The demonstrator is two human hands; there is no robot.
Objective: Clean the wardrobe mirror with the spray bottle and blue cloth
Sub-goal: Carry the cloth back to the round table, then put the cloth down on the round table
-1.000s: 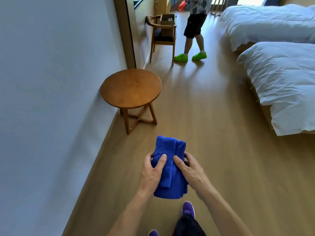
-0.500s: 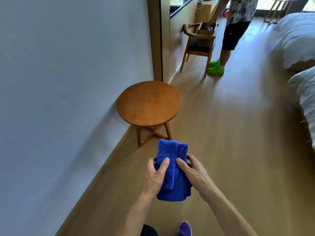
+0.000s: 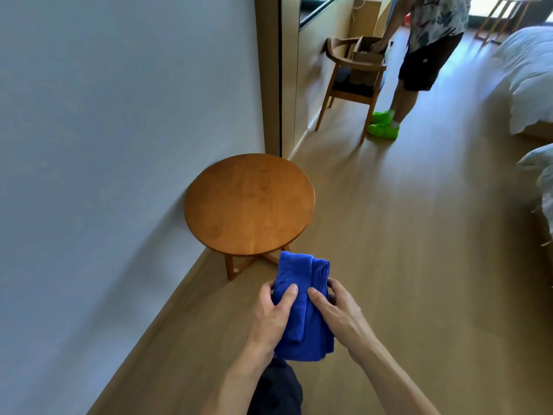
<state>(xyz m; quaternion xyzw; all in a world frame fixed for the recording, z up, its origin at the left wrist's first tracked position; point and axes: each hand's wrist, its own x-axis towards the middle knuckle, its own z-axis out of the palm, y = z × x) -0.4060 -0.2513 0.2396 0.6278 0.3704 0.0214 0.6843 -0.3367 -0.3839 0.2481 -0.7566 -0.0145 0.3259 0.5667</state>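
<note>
A folded blue cloth (image 3: 302, 307) is held in front of me at waist height by both hands. My left hand (image 3: 273, 314) grips its left side, thumb on top and fingers underneath. My right hand (image 3: 336, 314) grips its right side the same way. The wardrobe's wooden edge with a dark vertical strip (image 3: 280, 76) rises at the top centre, past the pale wall; its mirror face cannot be made out from this angle. No spray bottle is in view.
A round wooden side table (image 3: 248, 202) stands against the wall just ahead. Beyond it a wooden chair (image 3: 353, 82) holds a cardboard box, and a person in green shoes (image 3: 419, 58) bends over it. White beds (image 3: 529, 79) line the right side.
The view has advanced and turned left: the round table, the chair and the person are closer, and less of the beds shows. Both hands keep the same hold on the cloth.
</note>
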